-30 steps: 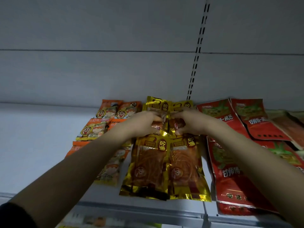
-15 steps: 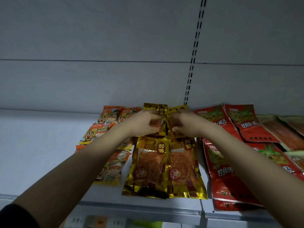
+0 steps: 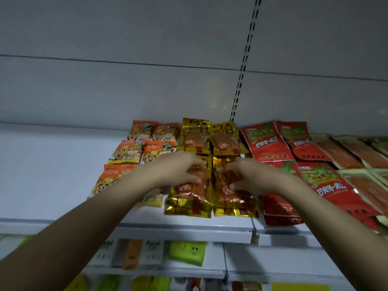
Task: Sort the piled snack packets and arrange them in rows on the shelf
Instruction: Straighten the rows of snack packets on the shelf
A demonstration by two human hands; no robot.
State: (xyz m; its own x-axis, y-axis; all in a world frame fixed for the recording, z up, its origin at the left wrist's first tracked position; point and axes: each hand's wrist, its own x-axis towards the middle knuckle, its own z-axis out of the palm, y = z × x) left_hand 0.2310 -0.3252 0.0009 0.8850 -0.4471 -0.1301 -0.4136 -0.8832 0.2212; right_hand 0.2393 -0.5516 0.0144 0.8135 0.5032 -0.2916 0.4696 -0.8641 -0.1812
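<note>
Under each hand, left hand (image 3: 180, 172) and right hand (image 3: 249, 177), fingers curl gripping a gold packet (image 3: 190, 198).

Dim, soft-focus, bowed wide-angle edges

Gold snack packets (image 3: 190, 196) lie flat in two columns mid-shelf (image 3: 52, 175); orange packets (image 3: 126, 153) left; red packets (image 3: 270, 141) right, overlapping.
</note>
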